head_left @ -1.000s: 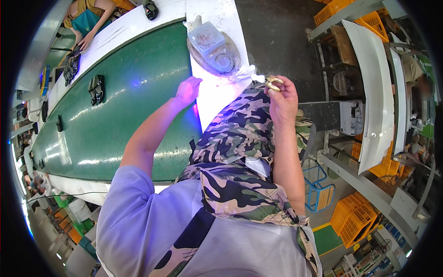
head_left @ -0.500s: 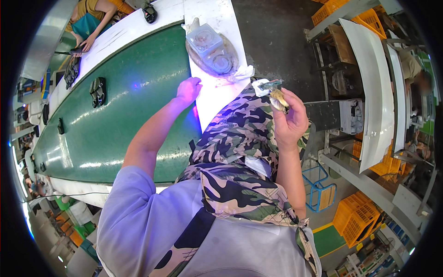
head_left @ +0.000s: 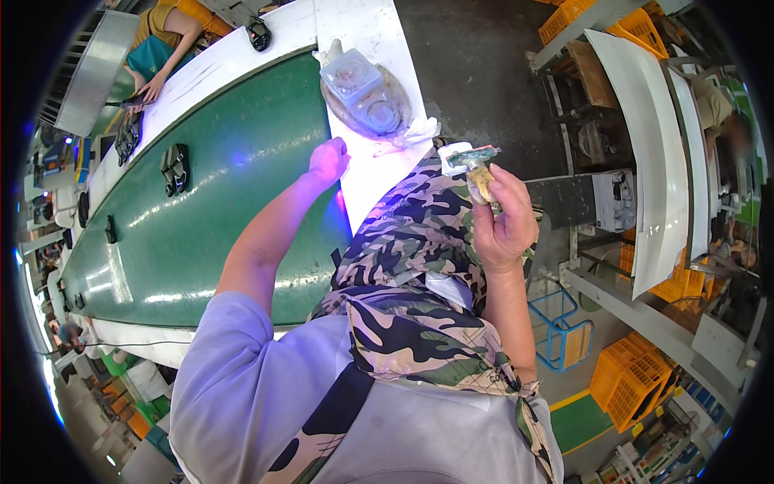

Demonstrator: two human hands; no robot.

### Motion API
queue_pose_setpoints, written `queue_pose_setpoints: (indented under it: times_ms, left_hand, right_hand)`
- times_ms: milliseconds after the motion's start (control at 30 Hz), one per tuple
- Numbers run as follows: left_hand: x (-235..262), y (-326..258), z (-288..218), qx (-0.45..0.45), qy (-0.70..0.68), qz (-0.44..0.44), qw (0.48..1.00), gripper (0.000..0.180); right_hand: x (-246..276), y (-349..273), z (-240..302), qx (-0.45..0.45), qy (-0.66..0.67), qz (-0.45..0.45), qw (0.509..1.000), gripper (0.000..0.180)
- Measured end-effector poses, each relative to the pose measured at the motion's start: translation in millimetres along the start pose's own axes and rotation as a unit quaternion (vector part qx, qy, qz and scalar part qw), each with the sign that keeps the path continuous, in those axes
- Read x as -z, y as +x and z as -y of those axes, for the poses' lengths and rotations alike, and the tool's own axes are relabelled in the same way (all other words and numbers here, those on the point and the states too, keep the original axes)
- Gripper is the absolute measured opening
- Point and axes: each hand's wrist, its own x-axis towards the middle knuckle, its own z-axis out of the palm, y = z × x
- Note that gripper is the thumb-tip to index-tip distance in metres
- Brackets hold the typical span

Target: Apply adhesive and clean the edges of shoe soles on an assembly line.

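My right hand [head_left: 506,218], raised over my camouflage apron [head_left: 403,242], pinches a small stained tool [head_left: 479,182] by its stubby yellowish handle. At its far end is a greenish, crusted head with a white piece; its exact kind is unclear. My left hand [head_left: 330,160] rests with curled fingers where the green belt [head_left: 250,202] meets the white table [head_left: 367,181]. Whatever its fingers may hold is hidden. Just beyond it, a worn oval tray [head_left: 332,105] carries two translucent bluish containers [head_left: 355,77], with crumpled white tissue [head_left: 422,129] at its near edge.
Dark shoes [head_left: 174,169] lie on the belt, and another shoe [head_left: 258,34] sits on the far white ledge. A co-worker's hands [head_left: 149,87] handle a dark shoe at the upper left. To the right are a blue-framed stool [head_left: 564,331], orange crates [head_left: 629,379] and a white-topped bench [head_left: 645,161].
My right hand has turned the tool, so its greenish head and white piece show more fully. My left hand stays at the belt's edge. The whole view has shifted slightly.
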Motion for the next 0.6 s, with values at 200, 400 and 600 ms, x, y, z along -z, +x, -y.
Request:
queue_pose_setpoints:
  times_ms: [200,400,600]
  left_hand:
    - [16.1,-16.2,-8.6,-0.016,-0.073,-0.074,0.994,0.024]
    - [80.6,-43.1,-101.0,-0.128,-0.452,0.009,0.883,0.034]
    - [142.1,-73.2,-197.1,-0.286,-0.547,0.105,0.78,0.04]
  right_hand:
    - [0.7,6.1,9.5,-0.015,-0.012,-0.026,0.999,0.038]
    - [6.9,-1.4,14.8,-0.041,0.085,-0.01,0.995,0.045]
    - [7.8,0.6,44.0,-0.243,0.363,-0.064,0.897,0.044]
